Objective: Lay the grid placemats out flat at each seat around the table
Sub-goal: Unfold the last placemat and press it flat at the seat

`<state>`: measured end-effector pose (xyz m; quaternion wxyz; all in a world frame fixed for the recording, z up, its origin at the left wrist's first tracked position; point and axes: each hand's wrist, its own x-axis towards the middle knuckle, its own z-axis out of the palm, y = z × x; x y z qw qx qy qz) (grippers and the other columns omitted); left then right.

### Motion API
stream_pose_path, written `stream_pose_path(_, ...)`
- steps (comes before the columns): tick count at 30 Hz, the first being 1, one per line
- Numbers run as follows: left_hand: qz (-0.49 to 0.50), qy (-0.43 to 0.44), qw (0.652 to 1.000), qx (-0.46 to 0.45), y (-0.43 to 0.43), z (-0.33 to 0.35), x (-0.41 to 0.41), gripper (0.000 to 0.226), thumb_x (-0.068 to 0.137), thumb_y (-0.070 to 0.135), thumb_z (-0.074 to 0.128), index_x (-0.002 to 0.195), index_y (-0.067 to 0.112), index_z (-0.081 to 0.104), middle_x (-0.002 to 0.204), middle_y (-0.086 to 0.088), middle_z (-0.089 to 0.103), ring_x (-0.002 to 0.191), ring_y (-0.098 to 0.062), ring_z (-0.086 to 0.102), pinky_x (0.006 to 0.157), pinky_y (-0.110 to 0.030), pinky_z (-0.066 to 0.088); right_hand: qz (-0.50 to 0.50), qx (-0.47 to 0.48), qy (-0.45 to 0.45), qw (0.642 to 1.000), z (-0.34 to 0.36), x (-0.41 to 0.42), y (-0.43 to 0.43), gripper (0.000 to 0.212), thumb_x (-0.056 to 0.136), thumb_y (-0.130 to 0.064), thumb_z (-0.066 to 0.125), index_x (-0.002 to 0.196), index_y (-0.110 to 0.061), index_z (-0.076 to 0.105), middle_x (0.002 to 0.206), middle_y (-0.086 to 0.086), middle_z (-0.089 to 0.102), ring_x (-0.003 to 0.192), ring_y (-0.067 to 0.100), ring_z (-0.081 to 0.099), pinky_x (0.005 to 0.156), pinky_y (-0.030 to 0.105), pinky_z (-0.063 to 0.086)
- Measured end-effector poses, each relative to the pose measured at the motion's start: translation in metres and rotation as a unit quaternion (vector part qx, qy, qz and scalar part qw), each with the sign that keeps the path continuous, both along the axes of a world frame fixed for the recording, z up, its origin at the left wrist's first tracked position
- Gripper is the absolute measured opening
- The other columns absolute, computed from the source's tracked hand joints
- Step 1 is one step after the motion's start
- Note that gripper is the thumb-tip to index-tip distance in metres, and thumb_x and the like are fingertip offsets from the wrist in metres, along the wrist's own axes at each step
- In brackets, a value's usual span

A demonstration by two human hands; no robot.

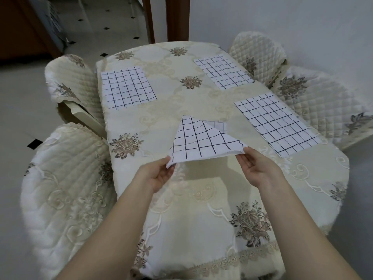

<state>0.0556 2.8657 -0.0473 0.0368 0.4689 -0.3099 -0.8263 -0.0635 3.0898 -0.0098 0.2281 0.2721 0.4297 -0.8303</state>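
Grid placemat (201, 140) is being held folded over the middle of the counter (171, 110), the left hand (159, 174) pinching its near-left corner and the right hand (256, 168) pinching its near-right corner. The far-left placemat (127, 86), far-right placemat (222, 70) and near-right placemat (276, 124) are lying flat along the counter's edges. Bare cloth is showing at the near-left edge, beside a padded chair (66, 199).

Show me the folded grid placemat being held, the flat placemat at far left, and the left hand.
Folded white grid cloth placemat (201, 138): head view, middle of its lifted top layer.
Flat white grid cloth placemat (128, 86), far left: head view, its centre.
Left hand (159, 175): head view, its palm.
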Motion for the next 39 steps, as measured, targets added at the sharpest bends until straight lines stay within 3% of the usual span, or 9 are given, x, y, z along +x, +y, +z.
stream_pose_path(10,0.066,0.068,0.986,-0.136,-0.078,0.065,-0.007,0.01,0.089,-0.001,0.059,0.08,-0.003,0.058,0.053,-0.008,0.068,0.045,-0.012,0.066,0.046,-0.02,0.054,0.099,0.017,0.065,0.993,0.036,-0.032,-0.076,0.013,0.087,0.007,0.057,0.076,0.0,0.059,0.05,0.008,0.066,0.054,0.017,0.066,0.058,0.027,0.06)
stream_pose_path(12,0.079,0.077,0.983,-0.145,-0.094,0.081,-0.009,0.009,0.089,-0.002,0.059,0.08,-0.004,0.058,0.063,-0.012,0.069,0.048,-0.014,0.067,0.049,-0.021,0.056,0.11,0.017,0.08,0.991,0.047,-0.045,-0.097,0.017,0.087,0.008,0.056,0.072,0.001,0.056,0.047,0.007,0.064,0.06,0.018,0.063,0.056,0.028,0.059)
stream_pose_path(14,0.088,0.081,0.981,-0.151,-0.11,0.095,-0.012,0.008,0.089,-0.003,0.059,0.081,-0.005,0.058,0.078,-0.015,0.067,0.056,-0.017,0.069,0.052,-0.023,0.057,0.123,0.021,0.097,0.987,0.059,-0.056,-0.118,0.016,0.087,0.009,0.056,0.072,0.002,0.056,0.047,0.008,0.064,0.051,0.018,0.065,0.05,0.029,0.058)
stream_pose_path(17,0.1,0.087,0.98,-0.15,-0.133,0.113,-0.019,0.007,0.089,-0.002,0.059,0.083,-0.005,0.057,0.088,-0.016,0.064,0.066,-0.02,0.068,0.057,-0.026,0.059,0.144,0.037,0.124,0.981,0.074,-0.071,-0.149,0.01,0.086,0.009,0.057,0.077,0.004,0.058,0.056,0.012,0.067,0.046,0.017,0.066,0.047,0.028,0.056)
stream_pose_path(22,0.124,0.091,0.972,-0.175,-0.163,0.151,-0.035,0.009,0.091,0.002,0.059,0.094,-0.005,0.058,0.09,-0.013,0.064,0.051,-0.017,0.069,0.052,-0.025,0.058,0.172,0.022,0.159,0.972,0.104,-0.095,-0.194,0.007,0.086,0.01,0.057,0.083,0.004,0.057,0.08,0.015,0.066,0.047,0.018,0.067,0.05,0.03,0.058)
stream_pose_path(25,0.144,0.101,0.963,-0.203,-0.171,0.18,-0.043,0.013,0.093,0.005,0.055,0.105,-0.002,0.057,0.087,-0.013,0.065,0.071,-0.02,0.067,0.066,-0.03,0.06,0.188,-0.008,0.173,0.967,0.126,-0.107,-0.214,0.007,0.086,0.009,0.058,0.081,0.005,0.057,0.066,0.015,0.068,0.047,0.02,0.068,0.05,0.031,0.058)
stream_pose_path(29,0.161,0.128,0.952,-0.228,-0.176,0.212,-0.045,0.008,0.095,0.007,0.053,0.088,0.004,0.053,0.093,-0.014,0.064,0.084,-0.022,0.066,0.081,-0.033,0.058,0.194,-0.035,0.201,0.959,0.154,-0.117,-0.232,0.002,0.086,0.008,0.06,0.085,0.006,0.059,0.058,0.015,0.069,0.052,0.023,0.07,0.05,0.029,0.057)
stream_pose_path(36,0.177,0.158,0.945,-0.226,-0.178,0.203,-0.023,0.006,0.091,0.008,0.059,0.096,0.005,0.057,0.102,-0.014,0.069,0.095,-0.024,0.068,0.081,-0.035,0.058,0.199,-0.076,0.218,0.952,0.148,-0.102,-0.225,0.004,0.085,0.007,0.059,0.085,0.003,0.059,0.062,0.012,0.071,0.058,0.02,0.071,0.064,0.031,0.061)
stream_pose_path(39,0.162,0.158,0.945,-0.237,-0.173,0.176,-0.007,0.005,0.09,0.007,0.059,0.095,0.005,0.06,0.095,-0.011,0.071,0.091,-0.021,0.068,0.074,-0.031,0.058,0.195,-0.075,0.203,0.957,0.126,-0.086,-0.21,0.005,0.086,0.007,0.059,0.084,0.002,0.06,0.063,0.01,0.071,0.063,0.019,0.071,0.066,0.03,0.061)
